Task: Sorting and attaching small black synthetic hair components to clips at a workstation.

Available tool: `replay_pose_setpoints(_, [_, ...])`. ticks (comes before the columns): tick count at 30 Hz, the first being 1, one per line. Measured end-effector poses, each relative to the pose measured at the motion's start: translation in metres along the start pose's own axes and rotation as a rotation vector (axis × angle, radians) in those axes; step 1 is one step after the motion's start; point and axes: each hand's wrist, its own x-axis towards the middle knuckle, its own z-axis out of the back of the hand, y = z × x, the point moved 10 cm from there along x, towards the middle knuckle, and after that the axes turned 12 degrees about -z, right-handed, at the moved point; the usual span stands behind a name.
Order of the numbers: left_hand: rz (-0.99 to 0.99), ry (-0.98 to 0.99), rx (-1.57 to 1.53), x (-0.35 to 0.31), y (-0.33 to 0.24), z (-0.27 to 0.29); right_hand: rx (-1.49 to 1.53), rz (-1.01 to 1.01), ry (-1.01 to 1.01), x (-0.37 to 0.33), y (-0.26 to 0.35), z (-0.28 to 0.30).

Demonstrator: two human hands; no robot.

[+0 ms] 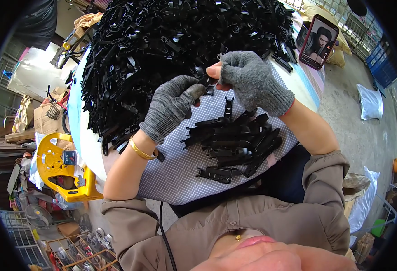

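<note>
My left hand (172,105), in a grey striped knit glove, is closed with thumb and fingers pinched at a small black plastic part (210,90). From the other side my right hand (251,82) grips the same part; its grey glove leaves the thumb tip bare. Both hands meet above the table, just in front of a big heap of black plastic parts (176,38). Nearer to me lies a smaller group of long black plastic pieces (234,144), roughly lined up on the dotted cloth (171,180). My fingers hide much of the held part.
A phone (318,43) stands upright at the table's far right, by a dark cup (303,34). On the left is a yellow plastic chair (67,169), with a fan (38,216) behind it. White sacks (370,102) lie on the floor at right. A black cable (163,230) hangs before me.
</note>
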Motion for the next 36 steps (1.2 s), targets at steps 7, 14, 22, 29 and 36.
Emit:
replay_pose_setpoints(7, [-0.424, 0.099, 0.178, -0.006, -0.027, -0.025, 0.165, -0.046, 0.216, 0.002, 0.003, -0.027])
replay_pose_setpoints(14, [-0.545, 0.182, 0.570, -0.017, -0.044, -0.047, 0.025, 0.068, 0.107, -0.008, 0.001, -0.037])
replay_pose_setpoints(22, [-0.451, 0.121, 0.298, -0.007, -0.035, -0.032, 0.453, -0.018, 0.396, -0.006, 0.005, -0.046])
replay_pose_setpoints(29, [-0.112, -0.069, -0.152, 0.004, -0.004, -0.008, 0.160, -0.069, 0.153, 0.023, -0.006, -0.003])
replay_pose_setpoints(36, [-0.527, -0.163, 0.699, -0.001, -0.041, -0.005, -0.136, -0.026, 0.113, 0.012, -0.003, -0.012])
